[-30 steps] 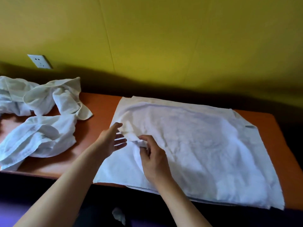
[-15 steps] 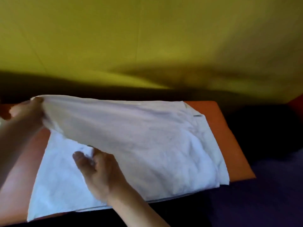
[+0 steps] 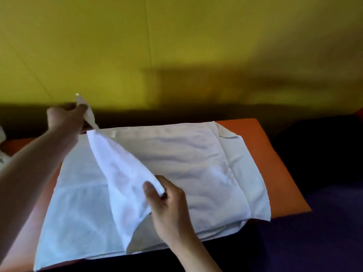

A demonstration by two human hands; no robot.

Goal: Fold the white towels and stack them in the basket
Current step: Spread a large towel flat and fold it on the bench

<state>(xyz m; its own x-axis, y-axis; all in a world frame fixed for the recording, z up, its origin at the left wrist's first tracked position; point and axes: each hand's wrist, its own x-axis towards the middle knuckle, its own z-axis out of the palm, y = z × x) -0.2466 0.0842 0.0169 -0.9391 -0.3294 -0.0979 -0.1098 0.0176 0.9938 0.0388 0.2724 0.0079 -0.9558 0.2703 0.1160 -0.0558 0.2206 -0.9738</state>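
Left hand (image 3: 65,118) and right hand (image 3: 167,201) each pinch the towel (image 3: 121,173) edge, probably mid-fold; keep corners level and taut.

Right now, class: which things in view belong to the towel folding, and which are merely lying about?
Part of the job: white towel; left hand and right hand, each gripping its lifted layer.

Lying about: orange table; crumpled white cloth at left edge; yellow wall.

Desk (image 3: 275,160): an orange top is seen, its bare surface showing along the right edge and at the far right corner.
Wall (image 3: 196,46): a yellow-green surface is seen behind the desk's far edge, crossed by thin seams and a dark shadow.
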